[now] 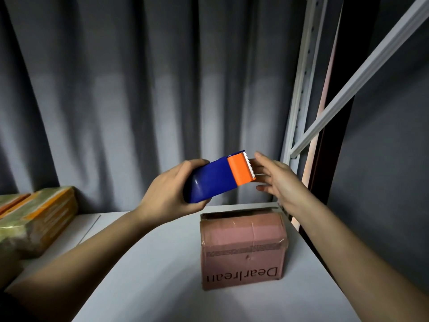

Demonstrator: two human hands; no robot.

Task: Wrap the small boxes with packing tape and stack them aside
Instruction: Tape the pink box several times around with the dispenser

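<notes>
Blue-and-orange tape dispenser [218,176], pinkish-brown box [242,247] (dark lettering), grey curtain [139,89], white table [144,275].

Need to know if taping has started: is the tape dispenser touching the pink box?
No, the left hand holds the tape dispenser in the air above the pink box.

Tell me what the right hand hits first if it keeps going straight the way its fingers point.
The right hand points left at the tape dispenser held by the left hand; its fingertips would likely meet the orange toothed cutter end first, though depth is unclear.
</notes>
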